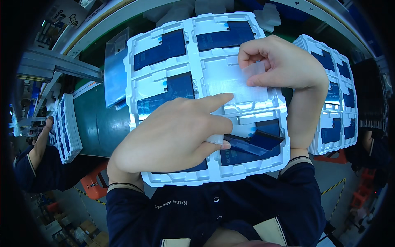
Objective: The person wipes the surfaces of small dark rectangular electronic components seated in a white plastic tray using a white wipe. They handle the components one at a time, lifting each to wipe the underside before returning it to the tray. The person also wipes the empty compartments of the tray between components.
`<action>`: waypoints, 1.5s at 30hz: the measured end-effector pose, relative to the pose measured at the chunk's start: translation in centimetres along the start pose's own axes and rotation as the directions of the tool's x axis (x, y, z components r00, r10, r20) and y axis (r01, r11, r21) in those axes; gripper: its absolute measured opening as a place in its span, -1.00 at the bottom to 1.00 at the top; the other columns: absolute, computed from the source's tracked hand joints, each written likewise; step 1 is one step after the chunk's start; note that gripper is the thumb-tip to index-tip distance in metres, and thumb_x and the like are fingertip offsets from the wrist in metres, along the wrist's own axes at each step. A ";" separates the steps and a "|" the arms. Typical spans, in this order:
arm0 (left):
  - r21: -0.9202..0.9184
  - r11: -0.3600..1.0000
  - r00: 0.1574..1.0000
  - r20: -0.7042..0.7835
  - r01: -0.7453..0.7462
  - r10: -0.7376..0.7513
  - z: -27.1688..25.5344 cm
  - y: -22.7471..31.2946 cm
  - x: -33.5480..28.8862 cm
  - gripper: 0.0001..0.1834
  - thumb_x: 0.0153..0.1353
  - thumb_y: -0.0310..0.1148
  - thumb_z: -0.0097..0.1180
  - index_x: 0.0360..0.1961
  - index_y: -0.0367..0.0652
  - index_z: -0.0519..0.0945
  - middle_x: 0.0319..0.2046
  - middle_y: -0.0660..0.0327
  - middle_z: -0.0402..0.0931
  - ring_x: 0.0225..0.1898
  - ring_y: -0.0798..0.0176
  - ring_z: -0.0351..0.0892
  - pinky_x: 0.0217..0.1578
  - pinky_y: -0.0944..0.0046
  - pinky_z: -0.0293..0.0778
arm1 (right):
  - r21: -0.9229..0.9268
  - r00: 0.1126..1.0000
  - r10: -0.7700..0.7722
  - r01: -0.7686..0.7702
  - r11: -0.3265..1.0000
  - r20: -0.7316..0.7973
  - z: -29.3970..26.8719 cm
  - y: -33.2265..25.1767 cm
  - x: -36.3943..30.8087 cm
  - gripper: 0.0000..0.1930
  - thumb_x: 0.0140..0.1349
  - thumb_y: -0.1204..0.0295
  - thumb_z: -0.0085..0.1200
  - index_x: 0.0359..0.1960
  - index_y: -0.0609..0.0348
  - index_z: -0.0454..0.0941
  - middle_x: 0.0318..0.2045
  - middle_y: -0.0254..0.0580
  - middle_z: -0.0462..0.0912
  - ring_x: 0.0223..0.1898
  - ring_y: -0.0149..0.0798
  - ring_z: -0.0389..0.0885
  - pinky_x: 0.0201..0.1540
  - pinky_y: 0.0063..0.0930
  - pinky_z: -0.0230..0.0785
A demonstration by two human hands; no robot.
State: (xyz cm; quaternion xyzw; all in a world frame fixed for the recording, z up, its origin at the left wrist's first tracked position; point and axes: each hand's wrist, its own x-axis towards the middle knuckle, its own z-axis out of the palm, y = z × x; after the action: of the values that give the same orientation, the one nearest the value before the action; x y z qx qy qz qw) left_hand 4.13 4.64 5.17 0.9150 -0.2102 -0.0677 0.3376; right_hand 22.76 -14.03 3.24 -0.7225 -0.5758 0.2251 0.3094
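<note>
A white plastic tray [196,61] with moulded compartments lies in front of me, and several dark blue, L-shaped flat battery packs [226,36] sit in it. My right hand [284,61] pinches a small translucent film [257,69] over the middle-right compartment, which shows no pack. My left hand [177,133] reaches across the tray, its index finger stretched towards that compartment. Between its thumb and curled fingers it grips a dark glossy flat piece [255,142], tilted above the pack in the lower-right compartment. A whitish cover [214,139] shows by the left thumb.
A stack of similar filled trays [335,99] stands at the right, another stack [68,129] at the left. Clear plastic bags [116,70] lie left of the tray on the green tabletop [96,123]. A metal arm [70,64] juts in. Another person's hand [49,122] touches the left stack.
</note>
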 end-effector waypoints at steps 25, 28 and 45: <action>0.112 0.977 0.959 -0.241 0.179 -0.148 1.3 -1.6 3.5 -0.71 0.16 -0.35 0.24 -0.09 -0.19 0.62 -0.17 0.14 0.44 -0.22 0.10 0.49 -0.22 0.25 0.42 | -0.062 0.961 0.101 -0.120 0.991 -0.259 -1.8 0.5 -2.2 -0.74 0.29 0.31 0.14 -0.09 0.19 0.55 -0.38 -0.46 0.49 -0.41 -0.64 0.36 -0.34 -0.77 0.24; 0.163 0.967 0.955 -0.259 0.194 -0.147 1.5 -1.4 3.3 -0.68 0.15 -0.34 0.25 -0.04 -0.09 0.64 -0.17 0.14 0.42 -0.28 0.13 0.50 -0.26 0.28 0.42 | -0.058 0.954 0.107 -0.128 0.990 -0.281 -1.7 -0.7 -2.1 -0.73 0.29 0.30 0.14 -0.08 0.19 0.55 -0.35 -0.45 0.51 -0.39 -0.63 0.38 -0.34 -0.75 0.24; -0.616 0.703 0.800 -0.589 -0.354 -0.114 2.0 3.3 -3.3 -0.55 0.36 -0.31 0.05 0.16 -0.36 0.33 -0.14 -0.06 0.60 -0.04 0.16 0.62 -0.05 0.20 0.52 | 0.531 0.804 0.184 0.185 0.827 -0.566 8.7 -11.6 -5.6 -0.73 0.03 0.60 0.26 -0.22 0.29 0.48 -0.22 -0.10 0.62 -0.21 -0.41 0.57 -0.11 -0.59 0.38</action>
State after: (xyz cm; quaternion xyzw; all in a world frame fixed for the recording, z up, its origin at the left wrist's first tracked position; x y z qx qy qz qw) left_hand -0.50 2.62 5.78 0.6744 -0.1160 0.1673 0.7098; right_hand 7.46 -16.17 5.16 -0.6316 -0.3570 0.1461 0.6725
